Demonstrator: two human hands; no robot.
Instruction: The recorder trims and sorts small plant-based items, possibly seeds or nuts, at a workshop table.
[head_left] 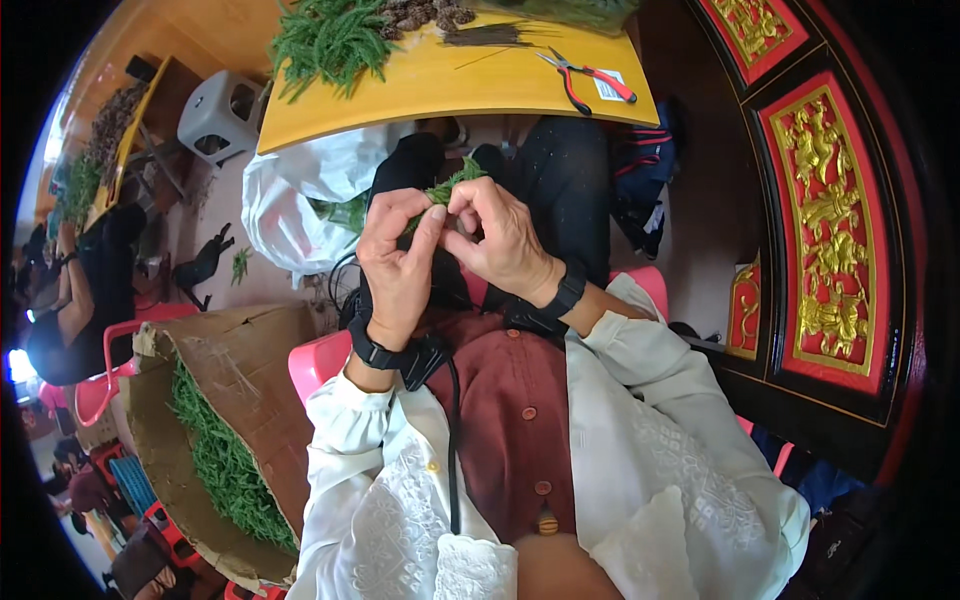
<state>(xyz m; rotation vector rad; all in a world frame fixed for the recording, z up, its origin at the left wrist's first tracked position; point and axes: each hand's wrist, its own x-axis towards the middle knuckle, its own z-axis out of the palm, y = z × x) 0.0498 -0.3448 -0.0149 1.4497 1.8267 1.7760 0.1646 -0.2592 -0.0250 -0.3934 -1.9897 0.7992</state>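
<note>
Pinching a green sprig (457, 184), the left hand (398, 248) and right hand (510, 240) are both closed on it.

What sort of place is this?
Probably a makeshift craft workspace, perhaps in a temple-like hall: a yellow table with pliers and green sprigs, a cardboard box of more greenery, and a red panel with gilded carvings.

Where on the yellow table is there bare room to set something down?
The near stretch of the yellow table, between the green sprigs and red-handled pliers, is bare. Its far side is crowded with pine cones and dark wires.
</note>
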